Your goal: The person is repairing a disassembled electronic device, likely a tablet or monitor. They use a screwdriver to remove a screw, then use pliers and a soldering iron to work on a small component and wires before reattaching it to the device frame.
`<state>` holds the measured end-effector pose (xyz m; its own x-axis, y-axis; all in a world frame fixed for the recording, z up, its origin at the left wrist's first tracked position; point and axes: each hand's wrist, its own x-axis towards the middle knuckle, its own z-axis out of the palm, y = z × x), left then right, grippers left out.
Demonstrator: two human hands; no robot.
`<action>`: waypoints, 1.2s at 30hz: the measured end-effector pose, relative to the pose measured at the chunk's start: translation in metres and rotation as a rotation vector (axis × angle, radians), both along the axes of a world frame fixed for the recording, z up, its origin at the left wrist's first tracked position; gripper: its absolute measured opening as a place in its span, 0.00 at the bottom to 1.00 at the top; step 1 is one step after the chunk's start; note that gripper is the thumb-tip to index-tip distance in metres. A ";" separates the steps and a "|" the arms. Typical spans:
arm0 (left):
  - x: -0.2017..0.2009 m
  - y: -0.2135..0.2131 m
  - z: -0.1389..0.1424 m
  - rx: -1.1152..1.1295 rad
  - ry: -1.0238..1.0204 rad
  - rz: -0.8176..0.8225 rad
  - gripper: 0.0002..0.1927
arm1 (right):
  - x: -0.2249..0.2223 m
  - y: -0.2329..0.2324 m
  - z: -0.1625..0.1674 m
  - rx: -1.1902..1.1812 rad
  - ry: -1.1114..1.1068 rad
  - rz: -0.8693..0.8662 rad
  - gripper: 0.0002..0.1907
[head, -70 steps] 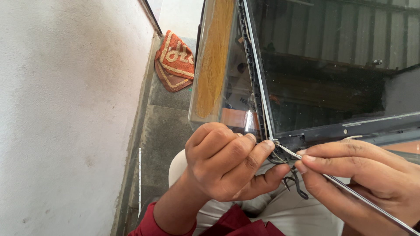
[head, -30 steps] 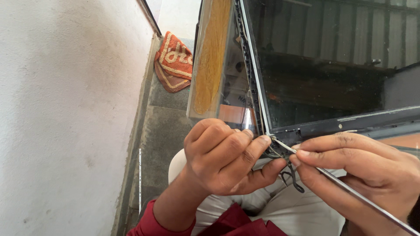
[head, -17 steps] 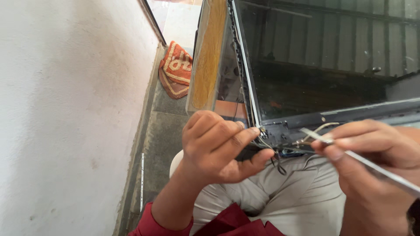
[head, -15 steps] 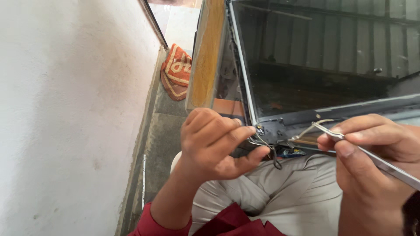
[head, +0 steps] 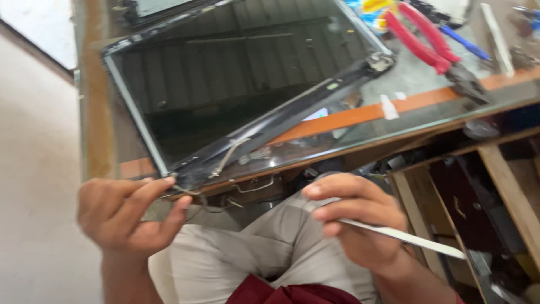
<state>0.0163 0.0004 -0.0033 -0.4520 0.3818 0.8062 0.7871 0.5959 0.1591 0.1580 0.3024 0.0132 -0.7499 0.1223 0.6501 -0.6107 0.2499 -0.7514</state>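
Head view: left hand [head: 126, 217], thumb and forefinger nearly closed, pinches thin wires [head: 194, 197] at the near corner of a dark laptop screen panel [head: 236, 90] lying just above it. Right hand [head: 354, 222], fingers curled, grips a slim white tool [head: 405, 236]. Red-handled pliers [head: 433, 45] lie well beyond the right hand.

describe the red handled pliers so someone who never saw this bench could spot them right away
Start at the glass-topped workbench with the orange strip along its front, where a dark laptop screen panel lies flat. Past the panel's far right corner lie the red-handled pliers, handles pointing away and dark metal jaws toward the bench's front edge. Their thick red grips set them apart from the thin blue-handled tool right beside them.
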 end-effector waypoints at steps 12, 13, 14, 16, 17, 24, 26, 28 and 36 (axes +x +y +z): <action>0.003 -0.003 -0.020 0.094 -0.016 0.017 0.14 | 0.005 0.136 0.044 0.632 -0.883 -0.966 0.20; 0.002 -0.003 -0.019 0.104 -0.007 0.013 0.14 | 0.001 0.141 0.046 0.716 -0.845 -0.972 0.20; 0.002 -0.003 -0.019 0.113 0.007 -0.003 0.14 | -0.005 0.145 0.048 0.797 -0.806 -0.976 0.19; 0.000 -0.003 -0.018 0.122 0.026 -0.018 0.14 | -0.017 0.150 0.050 0.900 -0.838 -0.993 0.20; 0.000 -0.003 -0.018 0.123 0.029 -0.017 0.13 | -0.023 0.153 0.051 0.923 -0.910 -1.005 0.20; -0.006 0.003 -0.015 0.219 0.078 -0.006 0.09 | -0.055 0.154 0.046 1.025 -0.754 -1.031 0.21; -0.007 0.004 -0.015 0.203 0.077 0.029 0.09 | -0.057 0.147 0.044 1.027 -0.701 -1.049 0.18; -0.008 0.004 -0.014 0.191 0.086 0.062 0.10 | -0.057 0.139 0.045 1.019 -0.631 -1.077 0.16; -0.011 0.007 -0.008 0.195 0.112 0.072 0.10 | -0.116 0.107 0.069 0.988 -0.335 -0.913 0.09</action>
